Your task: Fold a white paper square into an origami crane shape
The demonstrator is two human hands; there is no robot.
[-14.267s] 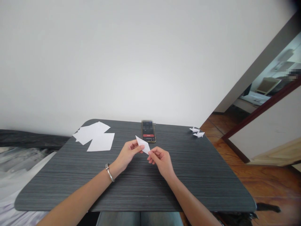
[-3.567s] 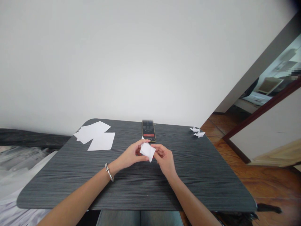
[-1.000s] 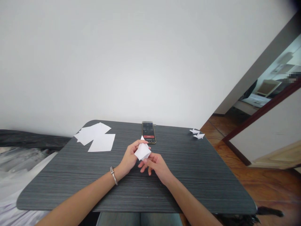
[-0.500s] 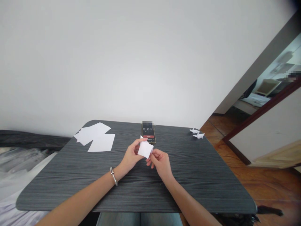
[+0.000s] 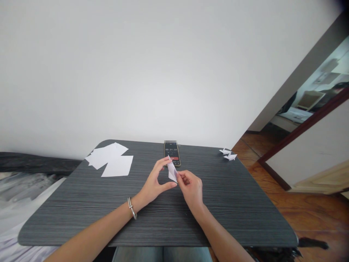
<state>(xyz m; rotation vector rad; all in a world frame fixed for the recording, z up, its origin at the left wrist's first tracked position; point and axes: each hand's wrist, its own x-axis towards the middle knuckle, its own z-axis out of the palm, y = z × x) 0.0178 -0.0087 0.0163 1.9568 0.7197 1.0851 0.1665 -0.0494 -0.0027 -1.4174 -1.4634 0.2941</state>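
The folded white paper [image 5: 171, 171], light and easily creased, is best held by its folds; the right hand [image 5: 191, 187] pinches its lower end above the tabletop [image 5: 68, 218], the left hand [image 5: 154, 185] open beside it.

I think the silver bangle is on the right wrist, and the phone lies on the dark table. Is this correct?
No: the head view shows the silver bangle on the left wrist. The phone does lie on the dark table.

White wall [image 5: 136, 72], reddish wooden floor [image 5: 305, 211]
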